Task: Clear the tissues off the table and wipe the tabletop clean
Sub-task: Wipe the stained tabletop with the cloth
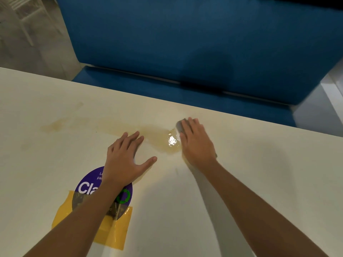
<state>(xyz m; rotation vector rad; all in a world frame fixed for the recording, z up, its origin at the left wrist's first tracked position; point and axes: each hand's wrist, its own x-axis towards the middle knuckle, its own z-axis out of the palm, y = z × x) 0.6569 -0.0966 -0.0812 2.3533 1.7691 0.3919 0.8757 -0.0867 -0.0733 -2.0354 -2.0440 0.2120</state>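
Cream table (259, 173), wet yellowish spill (167, 140), blue bench (185, 43) behind, my left hand (124, 160) splayed flat, right hand (196, 141) flat atop grey cloth (179, 125).

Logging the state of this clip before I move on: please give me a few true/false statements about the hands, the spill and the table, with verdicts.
1. The right hand presses flat on a grey pad. True.
2. The left hand holds a crumpled tissue. False: it rests open on the tabletop and holds nothing.
3. A glossy yellowish spill lies between the two hands. True.
4. The purple sticker sits beside the right hand. False: it lies under the left forearm, fixed with yellow tape.
5. The bench behind the table is red. False: it is blue.
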